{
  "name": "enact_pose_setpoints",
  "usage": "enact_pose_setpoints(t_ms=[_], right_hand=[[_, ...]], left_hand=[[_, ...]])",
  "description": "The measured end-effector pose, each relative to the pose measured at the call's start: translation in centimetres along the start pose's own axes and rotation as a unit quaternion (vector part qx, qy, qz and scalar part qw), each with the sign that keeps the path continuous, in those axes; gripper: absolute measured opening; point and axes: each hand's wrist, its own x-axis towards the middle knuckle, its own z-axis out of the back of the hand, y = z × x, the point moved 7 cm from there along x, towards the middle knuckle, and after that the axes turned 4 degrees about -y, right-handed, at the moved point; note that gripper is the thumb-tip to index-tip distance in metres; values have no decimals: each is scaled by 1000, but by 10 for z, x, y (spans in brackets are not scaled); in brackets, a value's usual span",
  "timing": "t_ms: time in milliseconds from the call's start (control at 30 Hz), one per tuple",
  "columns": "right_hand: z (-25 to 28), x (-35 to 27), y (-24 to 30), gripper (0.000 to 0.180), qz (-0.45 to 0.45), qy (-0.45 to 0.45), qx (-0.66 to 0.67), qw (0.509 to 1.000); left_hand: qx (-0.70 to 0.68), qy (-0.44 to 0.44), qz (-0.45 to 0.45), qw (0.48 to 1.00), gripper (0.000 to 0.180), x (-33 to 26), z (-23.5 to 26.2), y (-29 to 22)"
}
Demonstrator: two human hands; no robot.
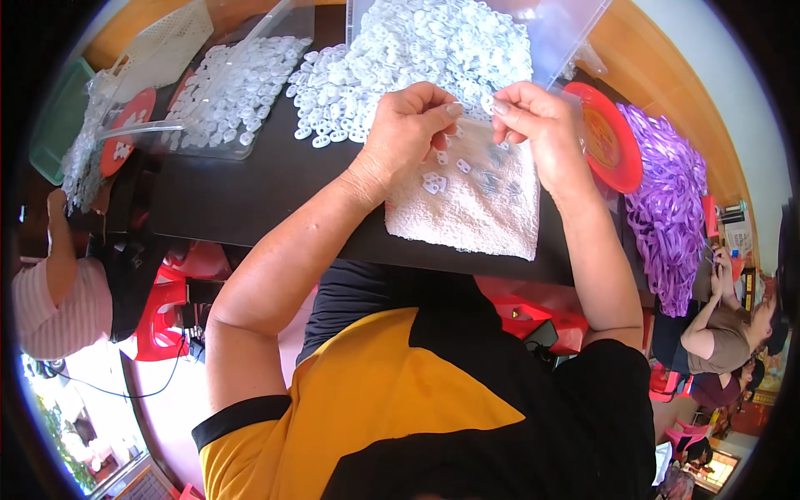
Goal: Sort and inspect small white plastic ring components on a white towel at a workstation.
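Note:
Both of my hands are raised above a pale pink towel [467, 229] at the table's near edge. My left hand [400, 133] is closed, thumb against fingertips; whatever it pinches is too small to make out. Between the thumb and forefinger of my right hand [542, 125] is a small white plastic piece [487, 104]. On the towel lie a few white two-holed pieces [434, 182] and some tiny greyish parts [492, 180], too small to name. Just beyond my hands spreads a large pile of white oval two-holed pieces [350, 87].
A clear plastic bin [571, 37] stands behind the pile. Left are a clear tray [237, 152] of white pieces, a red plate [112, 154] and a green tub [62, 125]. Right are a red dish [629, 162] and purple strips [667, 208]. People sit at both sides.

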Motion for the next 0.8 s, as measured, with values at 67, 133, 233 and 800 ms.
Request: enact_pose_setpoints(t_ms=[67, 133, 233, 800], right_hand=[[-11, -2, 4, 13, 9, -15, 33, 999], [-18, -3, 4, 13, 5, -25, 36, 999], [-21, -3, 0, 14, 4, -41, 40, 998], [-6, 0, -6, 12, 46, -75, -11, 996]], left_hand=[[-3, -6, 0, 1000, 17, -2, 1, -3], [-15, -16, 14, 1000, 17, -3, 2, -3], [-29, -21, 14, 999, 16, -3, 3, -2], [-8, -43, 25, 999, 16, 3, 9, 6]])
